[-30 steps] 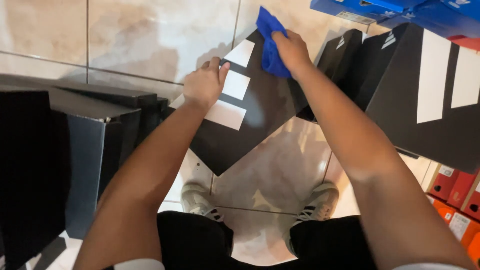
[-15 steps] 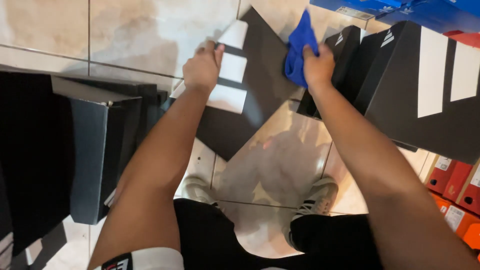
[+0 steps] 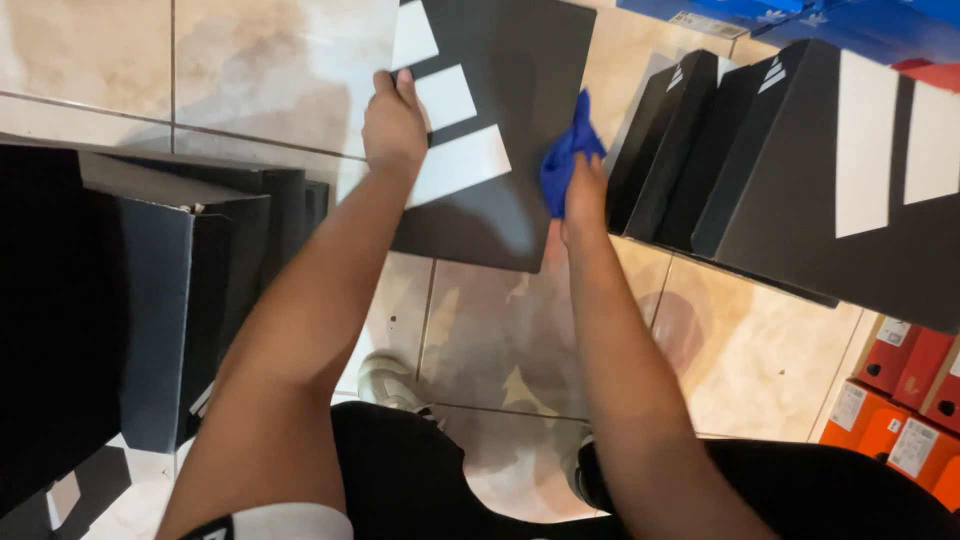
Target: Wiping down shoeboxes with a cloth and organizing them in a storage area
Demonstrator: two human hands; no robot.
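A flat black shoe box (image 3: 520, 120) with three white stripes is held out over the tiled floor. My left hand (image 3: 395, 125) grips its left edge next to the stripes. My right hand (image 3: 583, 195) is closed around a crumpled blue cloth (image 3: 565, 155) and presses it against the box's right side near the lower corner.
Black striped boxes (image 3: 800, 160) stand in a row at the right, with blue boxes (image 3: 800, 15) behind them and orange boxes (image 3: 900, 400) at the lower right. More black boxes (image 3: 150, 290) stand at the left. My shoes (image 3: 390, 380) rest on the beige tiled floor (image 3: 740, 350).
The box has turned and shifted up and to the right in view. My right hand with the blue cloth has slid down from its upper edge to its lower right side.
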